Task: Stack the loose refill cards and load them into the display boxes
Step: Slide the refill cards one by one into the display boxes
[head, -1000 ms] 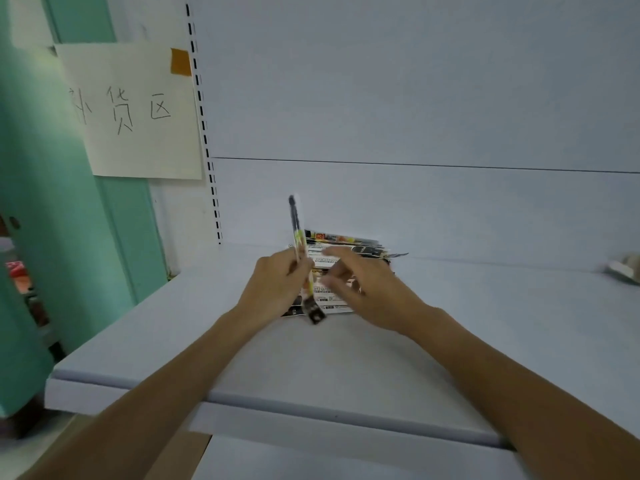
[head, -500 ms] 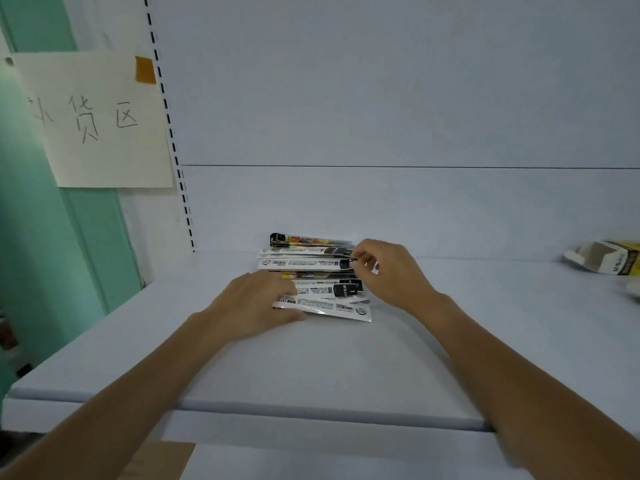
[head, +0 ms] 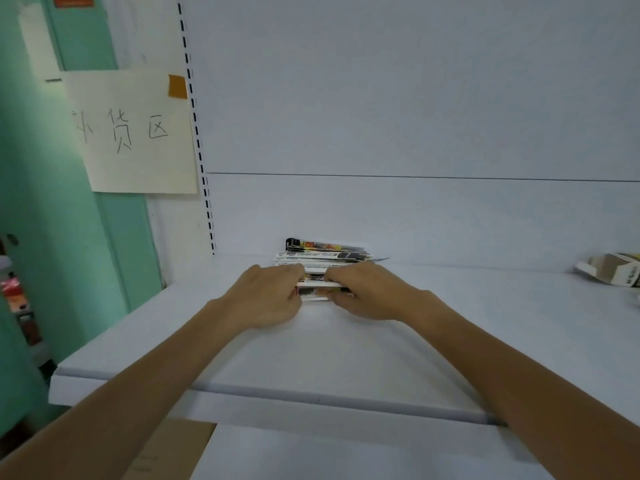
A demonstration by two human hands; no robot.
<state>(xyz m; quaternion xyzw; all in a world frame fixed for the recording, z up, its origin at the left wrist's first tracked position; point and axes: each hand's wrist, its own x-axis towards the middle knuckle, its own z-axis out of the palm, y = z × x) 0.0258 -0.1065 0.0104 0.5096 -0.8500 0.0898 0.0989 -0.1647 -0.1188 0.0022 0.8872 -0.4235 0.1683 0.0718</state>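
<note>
L hand (head: 266,296) & R hand (head: 370,292) curl round the ends of cards (head: 317,289) mid-shelf (head: 311,358); loose cards (head: 322,254) lie at 12 o'clock. Risk: uneven squeeze buckles stack, prob slick packs slide out. Box (head: 609,273) sits far off at 3 o'clock, so a long carry.

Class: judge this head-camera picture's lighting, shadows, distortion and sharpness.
Head view: soft, even light, no glare; hardly any shadow on the white shelf; wide-angle view slants the slotted white upright; print on the colourful refill cards gripped by left hand and right hand is blurred.

Left hand (head: 268,299), right hand (head: 369,294), fingers (head: 292,271) curled.
</note>
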